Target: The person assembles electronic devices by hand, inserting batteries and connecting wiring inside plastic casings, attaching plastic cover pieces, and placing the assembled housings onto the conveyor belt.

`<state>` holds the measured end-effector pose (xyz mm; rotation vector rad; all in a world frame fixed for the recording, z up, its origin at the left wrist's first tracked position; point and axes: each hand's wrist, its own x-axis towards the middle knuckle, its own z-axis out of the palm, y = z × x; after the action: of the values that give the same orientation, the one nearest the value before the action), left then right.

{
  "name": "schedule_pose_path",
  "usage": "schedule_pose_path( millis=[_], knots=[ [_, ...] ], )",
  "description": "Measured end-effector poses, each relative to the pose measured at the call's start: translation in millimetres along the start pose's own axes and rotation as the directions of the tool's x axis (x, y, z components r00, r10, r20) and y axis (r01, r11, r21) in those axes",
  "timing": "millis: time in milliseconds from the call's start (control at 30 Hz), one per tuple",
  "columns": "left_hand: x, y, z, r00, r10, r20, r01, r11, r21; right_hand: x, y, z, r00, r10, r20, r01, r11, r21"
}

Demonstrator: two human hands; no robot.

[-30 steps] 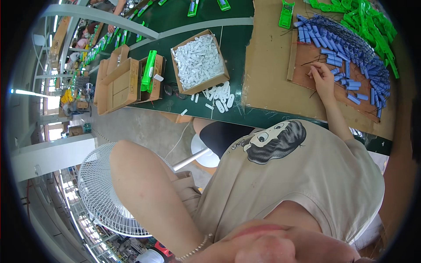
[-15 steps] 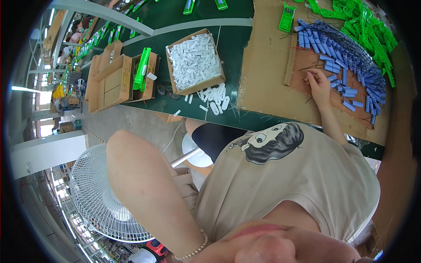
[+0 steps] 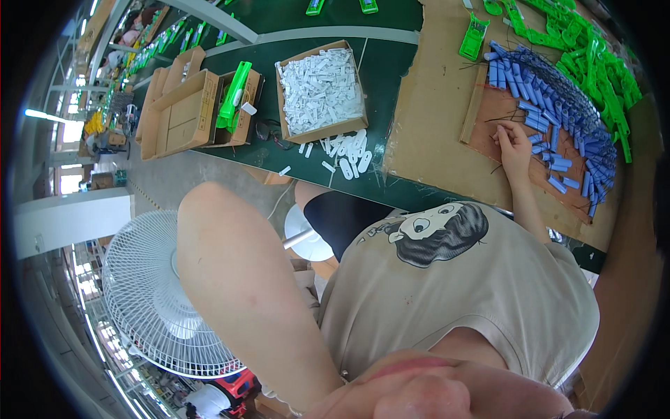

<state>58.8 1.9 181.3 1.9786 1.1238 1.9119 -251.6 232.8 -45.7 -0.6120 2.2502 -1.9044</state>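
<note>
My right hand (image 3: 514, 144) is over the brown board (image 3: 508, 112) at the right of the bench. Its fingers are curled in; whether anything small is pinched in them is hidden. Just beyond and to the right of the fingers lie many blue cylinders (image 3: 537, 120) with thin dark wires, looking like battery cells. A few dark wires run close to the fingertips. My bent left arm (image 3: 237, 279) is raised across the lower left, and its hand is out of sight.
Bright green plastic housings (image 3: 593, 63) are heaped at the far right, with one green shell (image 3: 474, 36) nearby. A cardboard box (image 3: 328, 131) holds small white parts; more lie beside it. An open carton (image 3: 174, 115) stands further left. A white fan (image 3: 139, 293) stands beside my left arm.
The whole view has shifted a little, with the bench lower and further right. The beaded bracelet on my left arm has gone out of sight. My right hand's fingers stay curled.
</note>
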Motion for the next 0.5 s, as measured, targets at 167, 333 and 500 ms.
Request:
schedule_pose_path(
  millis=[167, 333, 500],
  knots=[
    [-0.5, -3.6, 0.0, 0.995, 0.098, -0.032, -0.098, 0.995, -0.017, 1.6, 4.4, 1.6, 1.000, -0.015, 0.009, 0.015, 1.000, -0.003],
    [1.9, -5.3, -5.0, 0.984, 0.167, -0.053, -0.171, 0.981, -0.088, 1.5, 7.3, -3.0, 1.000, -0.018, -0.002, 0.018, 1.000, 0.012],
    [8.0, -10.9, -18.4, 0.969, 0.244, -0.041, -0.247, 0.951, -0.185, 21.4, -35.0, -6.5, 0.998, -0.031, 0.059, 0.034, 0.998, -0.047]
  ],
)
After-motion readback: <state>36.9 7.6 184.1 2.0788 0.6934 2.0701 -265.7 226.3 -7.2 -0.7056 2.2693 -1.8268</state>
